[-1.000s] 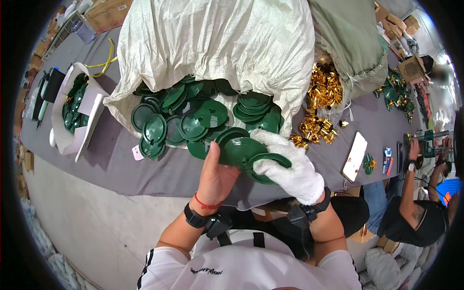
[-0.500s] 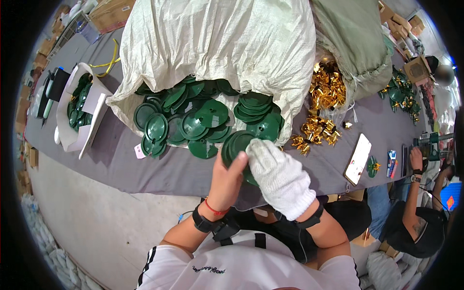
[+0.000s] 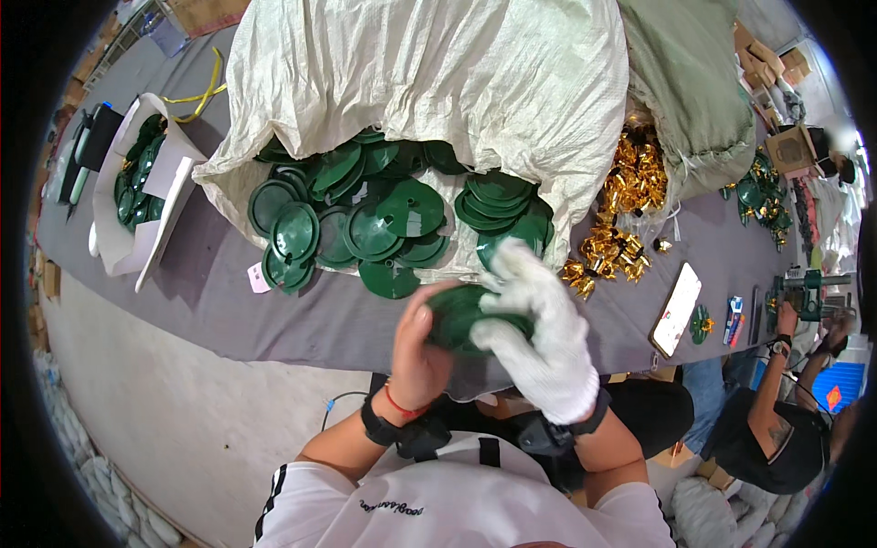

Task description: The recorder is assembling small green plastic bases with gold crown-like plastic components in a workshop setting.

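Near the table's front edge, my bare left hand [image 3: 419, 352] grips a small stack of round green plastic discs [image 3: 452, 321] by its left side. My right hand [image 3: 545, 333], in a white knitted glove, holds the right side of the same stack. Its thumb and a finger lie over the discs while other fingers stretch up and away; motion blurs both the fingers and the discs. Just beyond my hands, a heap of similar green discs [image 3: 370, 233] spills from the mouth of a large white woven sack [image 3: 420, 82].
Shiny gold pieces [image 3: 630, 183] spill beside a grey-green sack [image 3: 690, 91]. A phone [image 3: 676, 309] lies at right, near a green disc with a gold piece [image 3: 701, 324]. A white box [image 3: 169, 215] of green parts stands left. Another person's hand [image 3: 787, 317] works at far right.
The discs in my hands have come slightly nearer to me and tilted flatter. My gloved fingers have spread from a bunched grip. The view has shifted a little.
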Tool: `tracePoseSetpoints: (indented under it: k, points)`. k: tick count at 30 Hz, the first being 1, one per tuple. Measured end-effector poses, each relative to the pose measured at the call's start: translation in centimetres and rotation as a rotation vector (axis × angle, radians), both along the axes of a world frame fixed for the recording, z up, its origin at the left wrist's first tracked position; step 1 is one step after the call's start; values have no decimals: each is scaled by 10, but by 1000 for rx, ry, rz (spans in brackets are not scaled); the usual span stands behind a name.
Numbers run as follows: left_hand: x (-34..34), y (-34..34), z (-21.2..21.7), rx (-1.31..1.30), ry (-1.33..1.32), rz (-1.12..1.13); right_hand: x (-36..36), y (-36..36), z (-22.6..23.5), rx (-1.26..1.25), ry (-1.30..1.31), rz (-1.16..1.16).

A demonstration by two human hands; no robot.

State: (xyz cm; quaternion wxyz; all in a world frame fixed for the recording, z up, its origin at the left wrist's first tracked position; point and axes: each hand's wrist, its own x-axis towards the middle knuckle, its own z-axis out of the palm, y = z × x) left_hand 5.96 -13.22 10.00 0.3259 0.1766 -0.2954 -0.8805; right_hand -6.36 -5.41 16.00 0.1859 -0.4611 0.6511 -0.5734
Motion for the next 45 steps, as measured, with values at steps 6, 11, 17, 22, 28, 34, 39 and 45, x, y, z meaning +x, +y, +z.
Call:
tracePoseSetpoints:
  k: [6, 11, 17, 22, 28, 34, 39, 45]
  points:
    - [-9, -2, -10, -121, -446, 297, 21, -37, -5, 80, 353, -34]
    - [10, -33, 10, 550, 143, 94, 28, -62, 9, 58, 540, 349]
    - [27, -48, -4, 649, 393, -98, -31, -72, 11, 301, 775, -62]
    - [16, -38, 4, 691, 249, -96, -69, -82, -31, 647, 1022, -179]
    - [22, -37, -4, 577, 223, -223, -18, -29, 26, -88, 225, -62]
    - [-9, -4, 9, 434, -34, -213, -2, 24, 7, 77, -497, -183]
    - [-19, 26, 4, 658, 138, -347, -2, 51, -2, 165, 207, -402]
    - [-19, 31, -21, 858, 347, -623, -35, 90, -4, 95, 284, -559]
